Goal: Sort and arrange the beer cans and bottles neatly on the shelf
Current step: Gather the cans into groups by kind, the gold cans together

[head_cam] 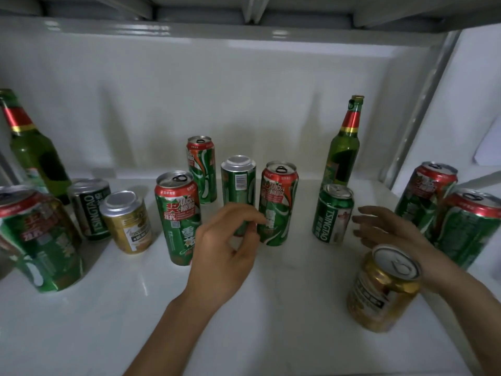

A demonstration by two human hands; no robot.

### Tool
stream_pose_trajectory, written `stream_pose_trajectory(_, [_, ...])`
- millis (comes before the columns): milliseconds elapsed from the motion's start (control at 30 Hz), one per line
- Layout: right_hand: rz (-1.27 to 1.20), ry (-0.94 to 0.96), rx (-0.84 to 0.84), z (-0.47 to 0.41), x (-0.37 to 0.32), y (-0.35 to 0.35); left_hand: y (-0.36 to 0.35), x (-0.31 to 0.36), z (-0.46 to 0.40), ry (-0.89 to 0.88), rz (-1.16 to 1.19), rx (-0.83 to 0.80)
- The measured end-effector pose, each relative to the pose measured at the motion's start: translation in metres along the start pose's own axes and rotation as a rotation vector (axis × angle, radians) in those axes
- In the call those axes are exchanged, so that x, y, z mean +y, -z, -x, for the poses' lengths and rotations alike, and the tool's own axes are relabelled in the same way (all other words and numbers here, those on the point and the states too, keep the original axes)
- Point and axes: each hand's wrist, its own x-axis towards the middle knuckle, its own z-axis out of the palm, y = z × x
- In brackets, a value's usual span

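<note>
Left hand [230,240], fingers loosely curled, is held at the inverted green can [238,185] at frame centre; a grip cannot be confirmed. Right hand [387,232] is spread open beside the Tsingtao can [333,213]. Cans and bottles are scattered across the shelf [271,321]; grouping seems barely begun, so a firm grasp is needed next.

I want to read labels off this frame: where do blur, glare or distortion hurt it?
Head view: wide-angle bending tilts the left bottle and the edge cans outward; the gold can near the right hand is blurred; dim light, soft glare on the shelf; the middle cans beyond the left hand read sharpest.
</note>
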Motion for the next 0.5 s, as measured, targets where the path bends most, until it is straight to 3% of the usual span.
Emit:
stream_pose_trajectory(133, [-0.458, -0.043, 0.184, 0.05, 0.014, -0.002, 0.005, 0.005, 0.016, 0.021, 0.072, -0.008])
stream_pose_trajectory(267, [-0.991, 0.007, -0.001, 0.084, 0.024, -0.023, 0.012, 0.004, 0.03, 0.031, 0.05, -0.015])
stream_pose_trajectory(300, [-0.928, 0.023, 0.014, 0.088, 0.022, -0.03, 0.015, 0.004, 0.034, 0.044, 0.035, -0.018])
stream_pose_trajectory(367, [-0.563, 0.054, 0.266, 0.094, 0.02, -0.039, 0.024, 0.007, 0.042, 0.081, 0.019, -0.026])
stream_pose_trajectory(500, [-0.085, 0.027, 0.159, 0.109, 0.016, -0.051, 0.049, 0.018, 0.047, 0.108, -0.02, -0.04])
